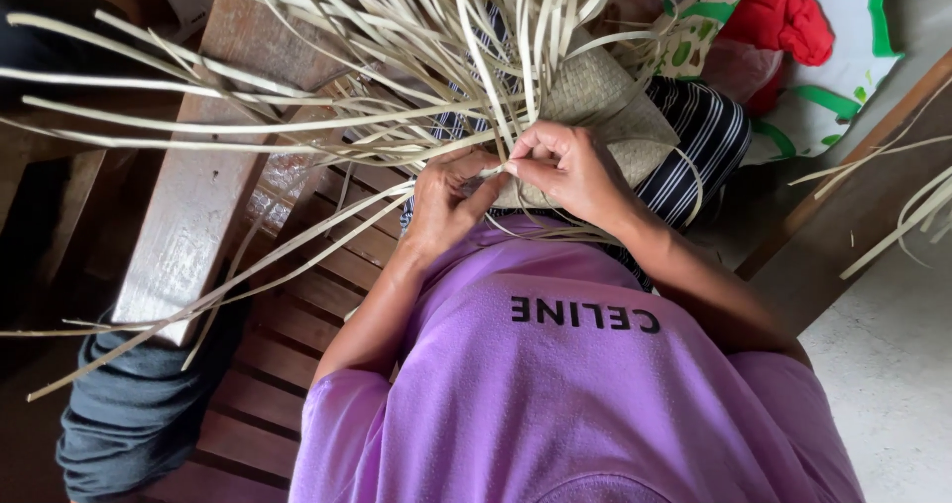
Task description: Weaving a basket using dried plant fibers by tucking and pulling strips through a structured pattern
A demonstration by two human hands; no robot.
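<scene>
Pinching a pale strip [496, 169] between thumb and fingertips, the right hand [570, 171] meets the left hand [446, 200] at the near edge of a half-woven mat [605, 116]. That left hand is also closed, its thumb and fingers pressed on the same strip just beside the right fingertips; the two hands touch.

Resting on the person's lap, the mat lies over a dark striped cloth [699, 136]. Its finished part shows a tight, greyish-tan weave. Loose strips [297, 121] fan out from its edge, up and to the left, across a wooden plank [203, 186] and a slatted bench [297, 295]. Several long strips hang past the plank's lower end, over a grey bundle of cloth [139, 404] lying at lower left.

A purple shirt [575, 394] fills the foreground, both bare forearms reaching out from it toward the weave. At upper right, a red cloth [778, 17] sits on a white sheet with green trim [853, 57]. A few more strips [907, 215] trail in from the right edge, above a grey concrete floor [883, 384].
</scene>
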